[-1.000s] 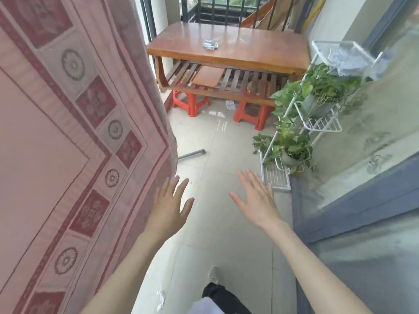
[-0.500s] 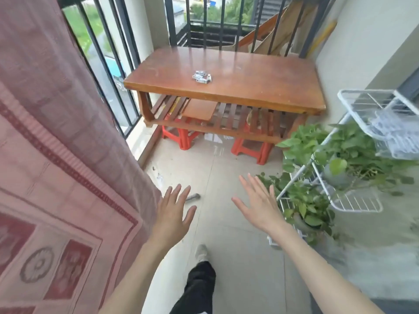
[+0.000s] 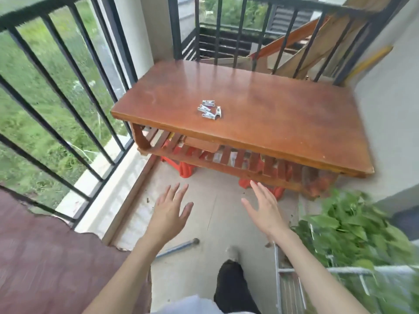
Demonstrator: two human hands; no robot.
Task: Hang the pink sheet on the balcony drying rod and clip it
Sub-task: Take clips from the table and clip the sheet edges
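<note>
Hands, left (image 3: 169,211) and right (image 3: 264,209), reach forward empty with fingers spread, now nearer the table (image 3: 283,114). Clips (image 3: 209,109) lie mid-frame; the sheet (image 3: 45,257) has slid to lower left, so clipping comes next.

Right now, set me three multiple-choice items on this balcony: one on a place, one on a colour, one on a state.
1. Where do the clips lie?
A. on the wooden table
B. on the floor
C. on the sheet

2. What colour are the stools under the table?
A. blue
B. orange-red
C. white

3. How are both hands?
A. holding clips
B. gripping the railing
C. open, holding nothing

Answers: 1 A, they sit in a cluster on the tabletop; 2 B, orange-red shows below the slatted shelf; 3 C, left hand and right hand have spread fingers.
</note>
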